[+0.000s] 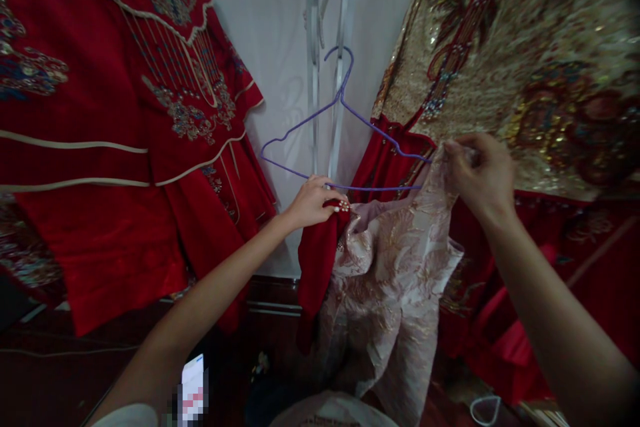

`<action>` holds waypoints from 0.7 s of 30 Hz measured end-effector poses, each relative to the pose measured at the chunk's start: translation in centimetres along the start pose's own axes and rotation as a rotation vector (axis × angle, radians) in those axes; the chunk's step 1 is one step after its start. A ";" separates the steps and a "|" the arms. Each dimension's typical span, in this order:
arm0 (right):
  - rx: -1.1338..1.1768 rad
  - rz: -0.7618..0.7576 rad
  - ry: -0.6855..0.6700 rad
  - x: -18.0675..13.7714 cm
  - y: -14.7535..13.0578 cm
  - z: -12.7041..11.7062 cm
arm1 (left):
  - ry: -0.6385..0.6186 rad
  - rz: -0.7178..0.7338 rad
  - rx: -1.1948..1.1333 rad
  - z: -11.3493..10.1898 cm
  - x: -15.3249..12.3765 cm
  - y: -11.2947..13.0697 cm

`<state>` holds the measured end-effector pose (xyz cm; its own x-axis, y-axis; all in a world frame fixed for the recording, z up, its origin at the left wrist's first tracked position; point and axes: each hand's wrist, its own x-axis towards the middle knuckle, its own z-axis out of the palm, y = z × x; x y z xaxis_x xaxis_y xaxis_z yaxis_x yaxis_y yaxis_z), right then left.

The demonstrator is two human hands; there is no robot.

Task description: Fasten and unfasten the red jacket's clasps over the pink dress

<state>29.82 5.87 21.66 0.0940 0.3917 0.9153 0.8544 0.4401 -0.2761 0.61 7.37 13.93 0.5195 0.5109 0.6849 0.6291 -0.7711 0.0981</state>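
Note:
A purple wire hanger [370, 125] hangs by its hook from a white metal rack post. A pale pink brocade dress [400, 260] with gold patterning is partly on it: one shoulder covers the hanger's right end. My right hand [483, 177] is closed in a pinch on that shoulder. My left hand [317, 203] is closed on the dress's other side, by the neckline, just under the hanger's lower bar. Beads or pearls show at its fingertips. The hanger's left end is bare. A red sleeve-like piece of cloth [317, 253] hangs directly below my left hand.
Red embroidered garments [110, 113] with beaded fringe hang close on the left. A gold sequined garment [500, 100] hangs on the right, with red cloth below. A lit phone screen [194, 380] shows at the lower left, partly blurred out. Behind the hanger stands a white wall [265, 7].

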 end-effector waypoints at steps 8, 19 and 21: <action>0.103 0.074 -0.104 0.1 -3.9 4.4 | 0.129 -0.189 -0.189 -0.1 1.4 2.4; 0.110 0.067 -0.164 1.6 -0.9 3.5 | 0.525 -0.434 -0.085 -8.5 -2.0 -2.7; 0.095 0.064 -0.162 2.3 -0.7 3.3 | 0.610 -0.575 -0.163 -10.3 -3.7 -4.8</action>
<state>27.73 9.17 22.99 0.0561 0.5429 0.8379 0.7966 0.4816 -0.3654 -10.31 5.28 18.39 -0.2873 0.5814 0.7612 0.5841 -0.5235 0.6203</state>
